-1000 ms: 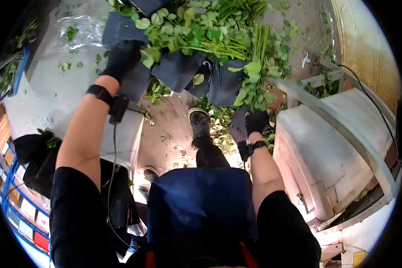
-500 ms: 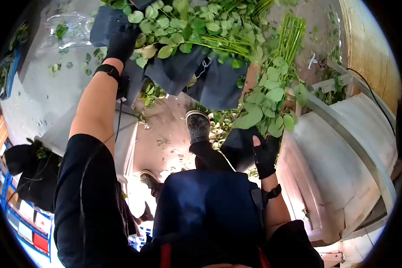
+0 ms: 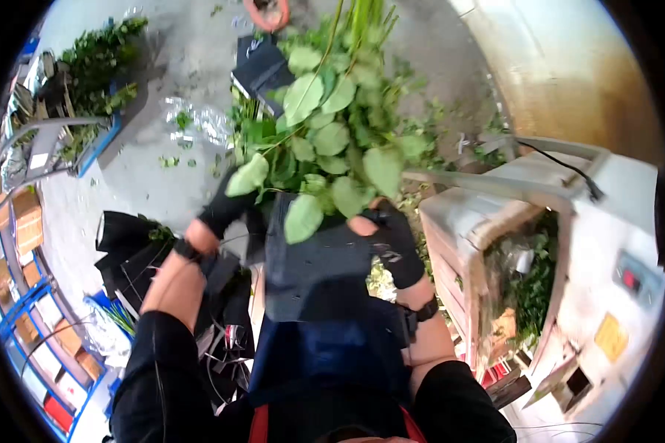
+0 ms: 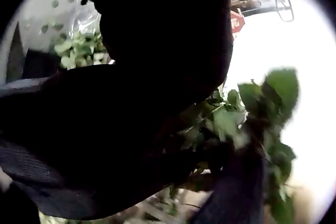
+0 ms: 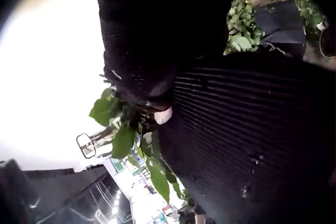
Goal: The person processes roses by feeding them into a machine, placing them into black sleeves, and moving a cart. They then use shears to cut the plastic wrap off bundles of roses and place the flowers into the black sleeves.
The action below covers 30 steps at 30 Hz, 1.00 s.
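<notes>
A bunch of leafy green stems (image 3: 332, 140) rises before me in the head view, stem ends pointing up and away. Against its near side stands a black ribbed sheet (image 3: 318, 273), covering the lower part of the bunch. My right hand (image 3: 397, 244), in a black glove with bare fingertips, grips the sheet's right edge; its thumb tip (image 5: 164, 115) presses there in the right wrist view. At the left side my gloved left hand (image 3: 227, 207) holds the sheet, its fingers partly hidden by leaves. The ribbed surface (image 4: 31, 166) also shows in the left wrist view.
A pale bin (image 3: 451, 273) with a metal rail (image 3: 488, 181) stands close on my right. More black sheets (image 3: 262, 70) lie ahead, near clear plastic (image 3: 199, 122). At left are black wrapped bundles (image 3: 129, 251), a cart of greenery (image 3: 100, 66) and a blue rack (image 3: 29, 303).
My left hand has left the pile ahead and come back to the bunch. The bunch and black sheet have moved left and up before me. The head view has tilted upward.
</notes>
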Motion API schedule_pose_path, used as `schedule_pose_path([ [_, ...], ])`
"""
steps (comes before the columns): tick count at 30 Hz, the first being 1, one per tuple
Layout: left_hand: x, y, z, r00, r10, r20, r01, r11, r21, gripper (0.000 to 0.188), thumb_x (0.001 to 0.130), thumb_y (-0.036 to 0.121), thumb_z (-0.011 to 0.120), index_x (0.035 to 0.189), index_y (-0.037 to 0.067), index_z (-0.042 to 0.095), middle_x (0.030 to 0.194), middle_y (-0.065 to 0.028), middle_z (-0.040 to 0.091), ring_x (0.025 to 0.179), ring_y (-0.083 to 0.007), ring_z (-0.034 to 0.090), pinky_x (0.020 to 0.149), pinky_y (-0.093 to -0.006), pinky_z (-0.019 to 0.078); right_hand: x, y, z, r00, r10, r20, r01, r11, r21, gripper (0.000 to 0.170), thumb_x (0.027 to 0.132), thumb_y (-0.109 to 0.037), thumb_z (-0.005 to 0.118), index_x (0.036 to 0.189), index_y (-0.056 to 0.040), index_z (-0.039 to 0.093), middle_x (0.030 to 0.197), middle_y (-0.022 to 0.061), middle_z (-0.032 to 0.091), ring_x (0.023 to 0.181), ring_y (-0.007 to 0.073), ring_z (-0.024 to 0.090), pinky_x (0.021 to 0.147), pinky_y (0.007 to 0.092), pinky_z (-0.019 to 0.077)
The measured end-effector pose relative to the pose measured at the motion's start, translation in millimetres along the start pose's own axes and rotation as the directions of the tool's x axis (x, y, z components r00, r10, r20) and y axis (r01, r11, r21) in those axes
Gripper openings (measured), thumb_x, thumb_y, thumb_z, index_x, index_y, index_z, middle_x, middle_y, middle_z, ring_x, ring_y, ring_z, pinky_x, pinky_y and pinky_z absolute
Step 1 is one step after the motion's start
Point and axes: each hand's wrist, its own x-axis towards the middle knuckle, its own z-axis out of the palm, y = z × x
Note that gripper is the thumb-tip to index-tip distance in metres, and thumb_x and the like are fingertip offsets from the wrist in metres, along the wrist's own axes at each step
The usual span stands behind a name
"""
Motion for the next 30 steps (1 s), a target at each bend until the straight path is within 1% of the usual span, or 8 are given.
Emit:
schedule_pose_path([
  [2, -48, 44, 10, 0.971, -0.178, 0.161, 0.141, 0.966, 0.217, 0.041, 0.090, 0.011, 0.051, 0.130, 0.001, 0.046, 0.124, -0.0090, 0.055, 0.112, -0.0199, 0.053, 0.096, -0.0309, 0.0404, -32, -25, 20, 0.973, -0.229, -0.024, 0.185, 0.842, -0.507, 0.053, 0.074, -0.016, 0.075, 0.120, -0.0020, 0.051, 0.112, 0.0100, 0.056, 0.108, 0.0207, 0.052, 0.094, 0.0326, 0.0408],
  [4, -108, 43, 12, 0.986, -0.065, 0.151, 0.071, 0.997, -0.037, 0.041, 0.093, 0.011, 0.048, 0.132, 0.002, 0.042, 0.129, -0.0078, 0.051, 0.115, -0.0200, 0.050, 0.099, -0.0317, 0.0379, -87, -37, 40, 0.879, -0.467, -0.093, 0.448, 0.877, -0.175, 0.069, 0.073, -0.018, 0.077, 0.129, -0.0025, 0.041, 0.125, 0.0104, 0.048, 0.116, 0.0233, 0.047, 0.097, 0.0348, 0.0386],
  [7, -209, 86, 31, 0.930, -0.345, 0.124, 0.366, 0.892, -0.266, 0.042, 0.093, 0.008, 0.046, 0.134, 0.003, 0.040, 0.133, -0.0082, 0.046, 0.119, -0.0204, 0.045, 0.102, -0.0336, 0.0349, -178, -4, 41, 0.977, -0.212, 0.002, 0.208, 0.961, 0.183, 0.080, 0.075, -0.019, 0.075, 0.138, -0.0012, 0.029, 0.132, 0.0145, 0.045, 0.118, 0.0240, 0.046, 0.098, 0.0368, 0.0402],
  [11, -310, 169, 23, 0.807, 0.143, 0.573, -0.500, 0.682, 0.534, 0.062, 0.082, 0.009, 0.065, 0.135, 0.002, 0.035, 0.131, -0.0088, 0.047, 0.119, -0.0225, 0.045, 0.102, -0.0339, 0.0346, -310, 4, 58, 0.989, 0.068, 0.128, -0.102, 0.955, 0.277, 0.076, 0.072, -0.020, 0.077, 0.134, 0.0008, 0.037, 0.125, 0.0138, 0.052, 0.112, 0.0212, 0.053, 0.094, 0.0350, 0.0449],
  [15, -378, 214, 70, 0.823, -0.037, 0.567, 0.128, 0.984, -0.121, 0.067, 0.073, 0.004, 0.074, 0.131, 0.002, 0.039, 0.123, -0.0102, 0.052, 0.110, -0.0172, 0.052, 0.090, -0.0305, 0.0457, -423, -18, 96, 0.993, -0.069, -0.092, 0.098, 0.930, 0.354, 0.074, 0.074, -0.017, 0.075, 0.135, -0.0014, 0.037, 0.123, 0.0121, 0.054, 0.110, 0.0204, 0.054, 0.093, 0.0342, 0.0451],
  [18, -400, 256, 111, 0.679, 0.113, 0.726, -0.158, 0.987, -0.006, 0.068, 0.073, 0.002, 0.074, 0.132, 0.002, 0.038, 0.118, -0.0089, 0.055, 0.105, -0.0155, 0.054, 0.083, -0.0293, 0.0492, -488, 12, 87, 0.924, -0.179, -0.338, 0.247, 0.954, 0.172, 0.065, 0.077, -0.014, 0.072, 0.132, -0.0026, 0.040, 0.120, 0.0108, 0.056, 0.109, 0.0198, 0.055, 0.092, 0.0355, 0.0459],
  [25, -407, 264, 270, 0.330, -0.027, 0.944, 0.099, 0.995, -0.007, 0.049, 0.081, 0.005, 0.066, 0.125, 0.002, 0.045, 0.102, -0.0083, 0.062, 0.090, -0.0158, 0.060, 0.075, -0.0310, 0.0513, -552, 87, 27, 0.736, -0.189, -0.650, 0.603, 0.621, 0.501, 0.040, 0.081, -0.008, 0.065, 0.119, -0.0026, 0.053, 0.110, 0.0068, 0.061, 0.103, 0.0201, 0.058, 0.089, 0.0351, 0.0473],
  [30, -392, 220, 334, 0.350, -0.098, 0.931, -0.116, 0.982, 0.147, 0.030, 0.088, 0.015, 0.059, 0.114, 0.003, 0.055, 0.099, -0.0070, 0.062, 0.086, -0.0125, 0.060, 0.072, -0.0286, 0.0492, -549, 105, -9, 0.662, -0.021, -0.749, 0.587, 0.636, 0.501, 0.035, 0.081, -0.007, 0.065, 0.114, -0.0060, 0.055, 0.104, 0.0050, 0.061, 0.091, 0.0183, 0.060, 0.081, 0.0317, 0.0506],
])
